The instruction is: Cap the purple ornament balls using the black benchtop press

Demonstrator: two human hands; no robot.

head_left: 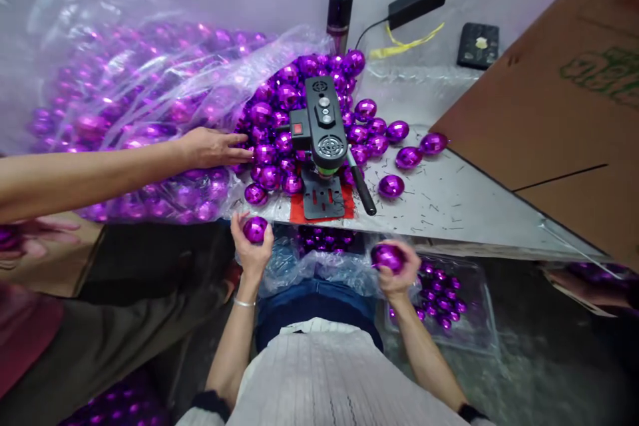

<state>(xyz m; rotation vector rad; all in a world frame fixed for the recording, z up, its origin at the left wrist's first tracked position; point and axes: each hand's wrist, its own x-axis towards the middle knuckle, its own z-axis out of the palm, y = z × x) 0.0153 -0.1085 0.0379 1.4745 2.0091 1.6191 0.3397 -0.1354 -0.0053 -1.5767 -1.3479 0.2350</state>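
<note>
My left hand (250, 246) is closed around a shiny purple disco-ball ornament (255, 229), just in front of the table edge. To the right, my right hand (401, 269) grips another purple ornament (387, 257), also off the table's edge. Between and beyond them stands a small black bench press (324, 126) with a red switch and a lever handle (363, 190). Its slotted base plate (323, 196) rests on a red sheet (297, 208). Many purple ornaments (269, 176) lie heaped around the press, and one loose ornament (391, 186) sits right of the lever.
A co-worker's arm (124, 173) reaches in from the left to a big clear bag (164, 93) of ornaments. A cardboard box (549, 100) borders the right side. Behind are a dark bottle (340, 10) and a power adapter (417, 2). A clear bin (479, 326) holds ornaments below.
</note>
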